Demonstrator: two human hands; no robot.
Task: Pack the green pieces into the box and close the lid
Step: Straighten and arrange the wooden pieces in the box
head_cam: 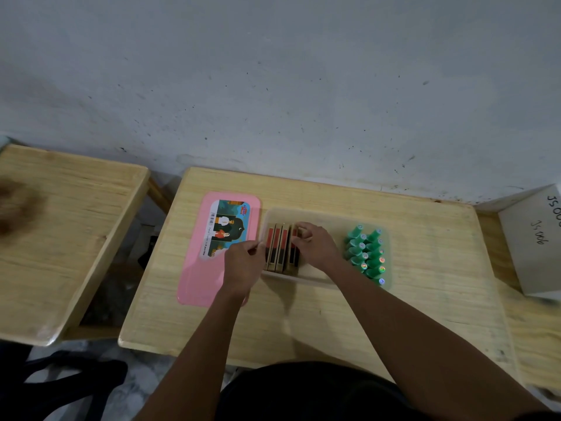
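Note:
A translucent white box (321, 214) stands open in the middle of the wooden table. Several green pieces (365, 253) with shiny round ends are packed at its right end. Several slim red-and-black cartons (277, 252) stand on edge at its left end. My right hand (315, 246) reaches into the box, its fingers curled round the top of the rightmost carton. My left hand (244, 262) pinches the left rim of the box. The pink lid (209, 256), with a picture label, lies flat on the table left of the box.
A second wooden table (66, 238) stands to the left across a gap. A grey cardboard box (537, 238) with handwriting sits at the right edge. A grey wall rises behind the tables. Dark clothing is at the bottom.

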